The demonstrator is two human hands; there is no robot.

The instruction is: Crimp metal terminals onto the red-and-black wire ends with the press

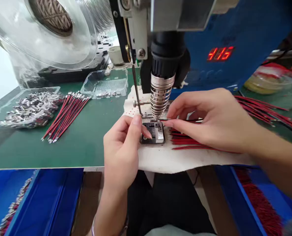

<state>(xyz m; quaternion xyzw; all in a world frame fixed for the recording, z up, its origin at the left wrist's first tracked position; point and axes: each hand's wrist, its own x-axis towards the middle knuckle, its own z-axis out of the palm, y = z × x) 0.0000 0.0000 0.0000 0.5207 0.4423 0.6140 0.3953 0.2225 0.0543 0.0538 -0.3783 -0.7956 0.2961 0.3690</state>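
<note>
One red wire (162, 120) is on the go right now. The right hand (209, 119) pinches it between thumb and forefinger, with its tip at the little metal block (155, 132) right under the coiled heat nozzle (160, 95). The left hand (122, 147) sits at the block's left edge, thumb and forefinger close together. Honestly can't tell if anything tiny is between them.

Progress-wise, my guess is mid-batch. A loose pile of wires (185, 141) lies on the white cloth (165, 160) beneath the right hand. A fan of wires (263, 111) spreads over the green mat (87, 141) far right, and a neat bundle (64, 113) of red-and-black ones lies well off to the left. Which lot is finished, I can't say.

Containers: the clear tray (37, 89) on the left is heaped with small shiny metal pieces (30, 108). The second tray (104, 77) behind it is nearly bare, just a few bits along its front. Below the bench, the right blue bin (234, 193) holds plenty of red wires. The left blue bin (52, 203) looks bare inside, though more wires show past its left wall.
</note>
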